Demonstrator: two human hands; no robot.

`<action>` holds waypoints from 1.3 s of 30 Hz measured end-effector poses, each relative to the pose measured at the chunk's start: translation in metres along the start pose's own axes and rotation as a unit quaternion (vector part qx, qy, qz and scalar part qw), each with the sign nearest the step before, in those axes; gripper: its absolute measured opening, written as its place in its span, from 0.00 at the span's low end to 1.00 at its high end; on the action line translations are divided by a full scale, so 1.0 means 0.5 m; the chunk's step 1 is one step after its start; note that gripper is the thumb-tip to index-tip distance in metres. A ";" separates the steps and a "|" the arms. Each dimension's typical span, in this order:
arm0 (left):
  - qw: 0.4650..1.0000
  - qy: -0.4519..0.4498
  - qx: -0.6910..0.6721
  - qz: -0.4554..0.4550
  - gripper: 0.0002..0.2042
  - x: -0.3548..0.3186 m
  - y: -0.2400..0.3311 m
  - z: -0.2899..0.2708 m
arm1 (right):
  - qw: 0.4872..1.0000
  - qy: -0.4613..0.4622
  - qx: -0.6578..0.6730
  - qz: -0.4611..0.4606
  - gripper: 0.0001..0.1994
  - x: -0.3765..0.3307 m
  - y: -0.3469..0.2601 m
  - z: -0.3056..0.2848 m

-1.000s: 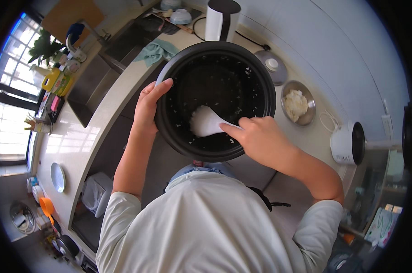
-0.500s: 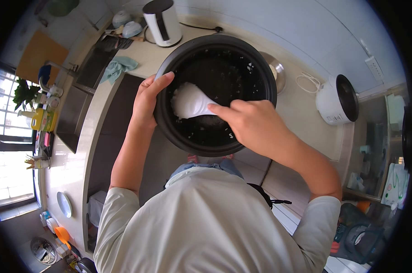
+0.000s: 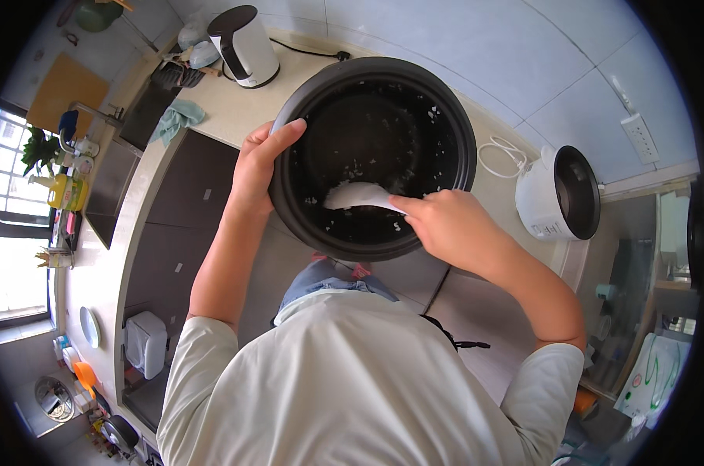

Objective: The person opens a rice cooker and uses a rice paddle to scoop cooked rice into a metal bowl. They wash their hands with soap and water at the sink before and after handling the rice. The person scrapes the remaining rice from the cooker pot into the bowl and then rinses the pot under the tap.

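Observation:
A large black round inner pot (image 3: 360, 128) is held up in front of my chest, its inside facing me. Scattered grains of white rice cling to its dark wall. My left hand (image 3: 260, 167) grips the pot's left side, with the thumb over the rim and the fingers hidden behind. In my right hand (image 3: 454, 227) is a white rice paddle (image 3: 360, 195), its handle mostly covered by the fingers and the index finger stretched along it. The paddle's blade lies low inside the pot, seen nearly edge-on, close to the wall. Whether it touches the wall I cannot tell.
Along the counter (image 3: 228, 109) behind the pot stand a white-and-black kettle (image 3: 247, 56) and, at the right, a white rice cooker (image 3: 537, 200) with its dark inside showing. A green cloth (image 3: 179, 119) lies near the sink at left. A power strip (image 3: 639, 138) is on the wall.
The paddle has moved down and right inside the pot and turned from broad side to nearly edge-on. My right hand has gone slightly right and down. My left hand keeps its grip.

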State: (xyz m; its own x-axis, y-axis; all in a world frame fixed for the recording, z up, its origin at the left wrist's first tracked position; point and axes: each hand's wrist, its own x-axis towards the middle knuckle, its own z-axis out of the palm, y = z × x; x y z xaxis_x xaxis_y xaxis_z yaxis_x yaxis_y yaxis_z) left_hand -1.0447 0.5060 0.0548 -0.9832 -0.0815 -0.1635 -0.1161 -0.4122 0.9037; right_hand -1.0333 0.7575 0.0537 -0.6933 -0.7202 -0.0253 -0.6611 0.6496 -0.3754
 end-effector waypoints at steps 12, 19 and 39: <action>0.996 -0.003 -0.036 0.075 0.05 0.061 0.012 0.055 | 0.987 0.027 0.107 0.118 0.10 0.038 -0.013 -0.030; 0.997 0.007 -0.044 0.066 0.06 0.088 0.038 0.049 | 0.990 0.000 0.107 0.091 0.15 -0.009 -0.065 -0.087; 0.999 0.001 -0.031 0.031 0.07 0.107 0.159 -0.011 | 0.992 0.106 -0.012 0.073 0.16 0.127 -0.006 -0.108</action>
State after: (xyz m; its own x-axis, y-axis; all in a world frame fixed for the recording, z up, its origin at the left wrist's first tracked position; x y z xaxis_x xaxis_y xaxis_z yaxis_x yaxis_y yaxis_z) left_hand -1.1057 0.4637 0.1154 -0.9878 -0.1112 -0.1090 -0.0459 -0.4612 0.8861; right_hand -1.0909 0.7233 0.1032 -0.8255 -0.5519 0.1184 -0.5537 0.7509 -0.3599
